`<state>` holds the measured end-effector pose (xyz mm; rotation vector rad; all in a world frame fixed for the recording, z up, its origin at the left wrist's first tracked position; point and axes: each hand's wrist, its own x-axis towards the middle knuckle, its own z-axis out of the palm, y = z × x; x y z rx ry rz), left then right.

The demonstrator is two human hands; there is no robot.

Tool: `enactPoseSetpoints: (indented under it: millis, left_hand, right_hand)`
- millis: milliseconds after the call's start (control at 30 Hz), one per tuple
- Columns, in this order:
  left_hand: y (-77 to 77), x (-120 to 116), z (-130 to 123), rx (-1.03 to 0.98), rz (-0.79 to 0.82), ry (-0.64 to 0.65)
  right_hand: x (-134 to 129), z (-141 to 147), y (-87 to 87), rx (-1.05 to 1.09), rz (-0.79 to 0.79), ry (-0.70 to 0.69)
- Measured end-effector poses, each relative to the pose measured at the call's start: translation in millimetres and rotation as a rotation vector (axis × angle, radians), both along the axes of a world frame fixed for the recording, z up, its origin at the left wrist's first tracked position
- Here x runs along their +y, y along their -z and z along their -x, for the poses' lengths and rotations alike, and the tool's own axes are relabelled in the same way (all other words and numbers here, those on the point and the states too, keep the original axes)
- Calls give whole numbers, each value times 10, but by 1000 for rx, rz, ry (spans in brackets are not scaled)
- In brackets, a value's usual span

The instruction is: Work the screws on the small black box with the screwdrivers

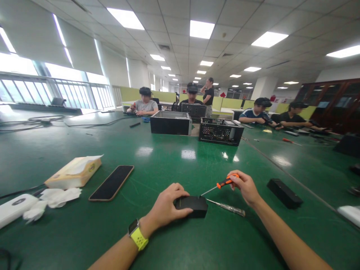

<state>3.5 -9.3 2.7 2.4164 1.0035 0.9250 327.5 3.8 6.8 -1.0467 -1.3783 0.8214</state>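
My left hand (168,204) is closed around the left end of a black box-shaped device (198,208), which rests on the green table (135,240). In my right hand (244,185) is an orange-and-black screwdriver (225,182), pinched by its handle. Its shaft slants down to the left, and the tip meets the device's far right corner or lies just beside it; I cannot tell which. A second screwdriver with a clear handle (232,209) lies on the table below, pointing toward the device. Another black box-shaped device (284,193) lies right of my right hand.
A phone (111,183), a tissue pack (74,171), crumpled tissues (57,197) and a white device (18,208) lie to the left. Farther back stand a dark computer case (171,123) and an opened one (221,132). Several people sit around the table; one person stands behind.
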Motion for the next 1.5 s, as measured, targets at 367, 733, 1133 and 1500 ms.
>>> enactPoseSetpoints:
  millis: [367, 733, 1133, 1500]
  left_hand:
    - [30, 45, 31, -3, 23, 22]
    - [-13, 30, 19, -1, 54, 42]
    - [-23, 19, 15, 0, 43, 41]
    - [-18, 17, 13, 3, 37, 38]
  right_hand:
    - [-167, 343, -1185, -756, -244, -311]
    - [-185, 594, -1278, -906, -307, -111]
    - [-200, 699, -1230, -871, -398, -124]
    - [-221, 654, -1252, -917, -360, -153]
